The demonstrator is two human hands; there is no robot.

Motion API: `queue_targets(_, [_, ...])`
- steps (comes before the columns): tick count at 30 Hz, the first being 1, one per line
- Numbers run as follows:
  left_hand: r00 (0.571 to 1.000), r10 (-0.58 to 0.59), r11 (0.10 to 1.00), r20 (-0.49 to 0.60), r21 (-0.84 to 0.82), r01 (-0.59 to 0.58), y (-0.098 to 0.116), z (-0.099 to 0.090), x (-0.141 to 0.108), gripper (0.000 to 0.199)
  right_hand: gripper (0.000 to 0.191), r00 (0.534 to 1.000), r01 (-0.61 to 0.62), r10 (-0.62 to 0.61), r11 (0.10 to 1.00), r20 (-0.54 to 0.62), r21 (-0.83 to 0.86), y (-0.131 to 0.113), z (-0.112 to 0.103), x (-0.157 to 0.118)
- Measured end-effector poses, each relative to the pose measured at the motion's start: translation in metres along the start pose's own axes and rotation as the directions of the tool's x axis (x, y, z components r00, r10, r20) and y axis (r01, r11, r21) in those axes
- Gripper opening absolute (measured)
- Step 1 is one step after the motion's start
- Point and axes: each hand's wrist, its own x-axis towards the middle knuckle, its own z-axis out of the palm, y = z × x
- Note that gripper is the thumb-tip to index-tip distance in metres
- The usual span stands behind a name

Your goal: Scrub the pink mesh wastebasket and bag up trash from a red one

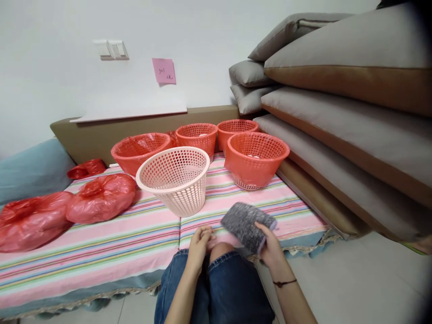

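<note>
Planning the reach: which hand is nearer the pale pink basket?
Left: the left hand is in front of the pale basket; the right hand is farther off, to its right.

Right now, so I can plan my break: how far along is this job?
Looks done: two full red bags bunched shut, four baskets lined in red. In hand: a grey cloth, in the right hand. Probably left: putting the cloth away and lining the pale basket, which has no bag.

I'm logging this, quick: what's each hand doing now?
Left hand: open, fingers loosely curled, nothing visible in it.
Right hand: holding a purple-edged gray cloth.
</note>
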Motion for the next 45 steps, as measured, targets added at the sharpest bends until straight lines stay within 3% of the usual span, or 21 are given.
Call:
queue_targets(1, [1.0,-0.011,1.0,-0.021,-0.007,0.011,0.002,-0.006,-0.001,0.05,0.046,0.986,0.14,-0.15,0.981,-0.068,-0.135,-0.009,-0.001,0.011])
queue_targets(2, [0.999,-0.015,1.0,-0.042,-0.013,0.015,0.004,-0.013,-0.001,0.051,0.051,0.944,0.284,-0.32,0.911,-0.079,-0.299,-0.017,-0.002,0.022])
queue_targets(4, [0.997,0.003,1.0,-0.078,-0.014,-0.004,0.008,-0.023,-0.004,0.054,0.061,0.858,0.448,-0.512,0.705,0.043,-0.55,-0.024,-0.006,0.045])
queue_targets(5, [0.996,0.022,1.0,-0.088,-0.006,-0.022,0.009,-0.027,-0.005,0.055,0.065,0.835,0.48,-0.527,0.554,0.159,-0.681,-0.021,-0.01,0.055])
queue_targets(7, [0.995,0.044,0.999,-0.089,0.016,-0.043,0.011,-0.034,-0.009,0.056,0.066,0.84,0.46,-0.411,0.195,0.353,-0.866,-0.004,-0.019,0.07])
queue_targets(8, [0.996,0.041,0.999,-0.08,0.025,-0.039,0.011,-0.037,-0.012,0.056,0.064,0.862,0.431,-0.315,0.044,0.397,-0.901,0.007,-0.025,0.075])
queue_targets(10, [0.998,0.015,0.999,-0.063,0.044,-0.012,0.011,-0.043,-0.017,0.056,0.061,0.887,0.392,-0.199,-0.15,0.416,-0.908,0.029,-0.035,0.081])
queue_targets(12, [0.997,-0.005,0.998,-0.072,0.063,0.009,0.01,-0.049,-0.02,0.055,0.067,0.898,0.369,-0.152,-0.246,0.412,-0.896,0.041,-0.042,0.084])
queue_targets(18, [0.991,0.084,0.993,-0.105,0.092,-0.074,0.014,-0.067,-0.025,0.049,0.079,0.925,0.326,-0.058,-0.392,0.377,-0.86,0.043,-0.044,0.092])
queue_targets(23, [0.985,0.107,0.991,-0.135,0.091,-0.095,0.016,-0.075,-0.039,0.045,0.079,0.924,0.29,-0.082,-0.484,0.373,-0.826,0.054,-0.046,0.097])
queue_targets(30, [0.983,0.164,0.981,-0.085,0.123,-0.153,0.018,-0.087,-0.081,0.039,0.086,0.96,0.259,0.03,-0.481,0.28,-0.837,0.051,-0.049,0.103])
queue_targets(36, [0.952,0.255,0.963,-0.17,0.133,-0.234,0.003,-0.104,-0.111,0.031,0.094,0.963,0.259,0.061,-0.466,0.262,-0.846,0.05,-0.057,0.113])
queue_targets(41, [0.9,0.402,0.896,-0.169,0.274,-0.349,0.006,-0.102,-0.099,0.032,0.096,0.967,0.248,0.066,-0.486,0.247,-0.838,0.053,-0.059,0.114])
queue_targets(43, [0.841,0.525,0.815,-0.132,0.361,-0.453,0.019,-0.099,-0.078,0.043,0.095,0.966,0.248,0.058,-0.483,0.252,-0.84,0.055,-0.059,0.115])
queue_targets(45, [0.738,0.669,0.69,-0.088,0.441,-0.573,0.04,-0.097,-0.05,0.055,0.095,0.965,0.251,0.054,-0.484,0.258,-0.838,0.058,-0.058,0.115])
